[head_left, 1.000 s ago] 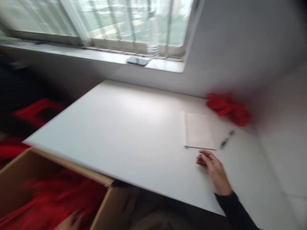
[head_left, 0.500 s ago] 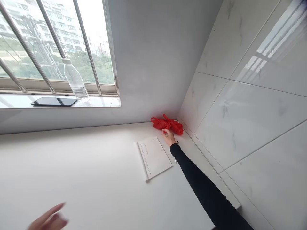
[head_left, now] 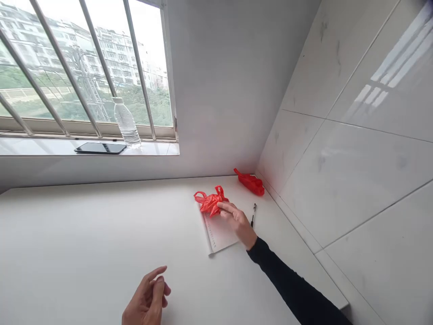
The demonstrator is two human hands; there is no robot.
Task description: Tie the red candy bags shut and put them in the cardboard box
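Observation:
My right hand (head_left: pixel 237 221) grips a crumpled red plastic bag (head_left: pixel 210 204) by its near side, its two loop handles pointing away from me. The bag is over the far part of an open notebook (head_left: pixel 221 238) with lines of writing along its left side. My left hand (head_left: pixel 147 295) is nearer to me and to the left, above the white table, fingers half curled and apart, holding nothing. A second red plastic bag (head_left: pixel 251 183) lies bunched in the back right corner. Just right of my right hand lies a black pen (head_left: pixel 253 215).
On the window sill (head_left: pixel 158 150) lie a dark phone or tablet (head_left: pixel 100 148) and a clear water bottle (head_left: pixel 126 124) standing upright. Metal bars (head_left: pixel 140 67) cross the window. A tiled wall (head_left: pixel 358 171) bounds the white table (head_left: pixel 84 234) on the right.
My right hand has drawn one red bag from the corner toward me and left, over the notebook. The left hand has moved right, farther into view. The pen is now uncovered.

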